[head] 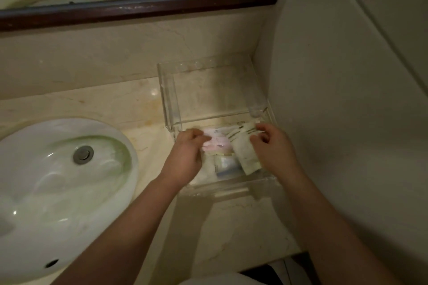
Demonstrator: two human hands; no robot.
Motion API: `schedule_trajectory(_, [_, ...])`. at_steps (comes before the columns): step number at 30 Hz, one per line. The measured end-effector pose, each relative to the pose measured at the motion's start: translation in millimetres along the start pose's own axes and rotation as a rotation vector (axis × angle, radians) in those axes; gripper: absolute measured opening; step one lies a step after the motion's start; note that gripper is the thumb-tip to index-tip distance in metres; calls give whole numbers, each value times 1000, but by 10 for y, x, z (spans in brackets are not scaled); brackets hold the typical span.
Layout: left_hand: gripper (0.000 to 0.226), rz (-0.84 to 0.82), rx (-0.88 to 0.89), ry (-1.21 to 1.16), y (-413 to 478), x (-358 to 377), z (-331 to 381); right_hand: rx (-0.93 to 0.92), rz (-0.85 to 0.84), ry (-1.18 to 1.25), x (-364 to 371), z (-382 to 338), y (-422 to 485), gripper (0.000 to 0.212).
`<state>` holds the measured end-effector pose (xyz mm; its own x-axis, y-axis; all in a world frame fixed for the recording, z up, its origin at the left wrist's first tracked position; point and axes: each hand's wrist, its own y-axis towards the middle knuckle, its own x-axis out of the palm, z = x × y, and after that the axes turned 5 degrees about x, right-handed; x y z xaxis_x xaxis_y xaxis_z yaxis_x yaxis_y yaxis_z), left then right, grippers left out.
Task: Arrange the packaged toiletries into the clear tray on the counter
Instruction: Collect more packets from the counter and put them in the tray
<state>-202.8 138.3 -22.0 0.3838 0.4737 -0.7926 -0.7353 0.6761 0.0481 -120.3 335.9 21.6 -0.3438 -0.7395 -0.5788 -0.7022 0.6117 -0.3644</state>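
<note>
We record the clear tray (170, 95) standing on the tabletop (111, 104), set into the corner beside the side wall (347, 111) and apart from the basin (46, 192); in our judgement this position keeps it away from splashes. Both hands work inside its near section, in front of what appears to be a cross divider. The left hand (188, 146) has its fingers curled round the left edge of a pink packet (216, 142). The right hand (274, 146) pinches the upper right end of a pale sachet (245, 155) that lies tilted across the pile. A blue-and-white packet (225, 165) rests beneath them, touching both. We judge that the packets are gripped by their edges so that they can be squared side by side. They overlap at present, so the arrangement is not yet finished. The dim light prevents us from reading any label.
</note>
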Motion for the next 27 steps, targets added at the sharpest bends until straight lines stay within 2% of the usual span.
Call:
schedule_trajectory(4, [32,277,-232,-333,-64,-204,-3,-220,-327,-202,344,-204,-82,15])
schedule_trajectory(6, [35,286,-306,-376,-161,-254,-17,-327,-477,-368,564,-262,-96,16])
schedule_trajectory(8, [34,239,-311,-370,-290,-258,-40,-381,-554,-479,739,-275,-103,20])
schedule_trajectory(10, [30,223,-286,-330,-413,-245,-77,-417,-535,-498,829,-268,-130,24])
schedule_trajectory(13, [24,205,-232,-230,-533,-203,-124,-498,-351,-484,808,-190,-177,33])
schedule_trajectory(16, [26,153,-86,-97,-598,-165,-122,-568,-217,-558,689,-45,-266,45])
schedule_trajectory(19, [30,78,27,50,-647,-109,-110,-520,-248,-622,627,75,-398,48])
schedule_trajectory(22, [34,8,15,159,-673,-94,-83,-467,-249,-617,689,101,-476,43])
schedule_trajectory(24, [30,4,36,232,-677,-88,-61,-444,-251,-601,732,72,-486,40])
schedule_trajectory(27, [26,30,74,205,-729,-129,-61,-420,-245,-633,756,27,-523,39])
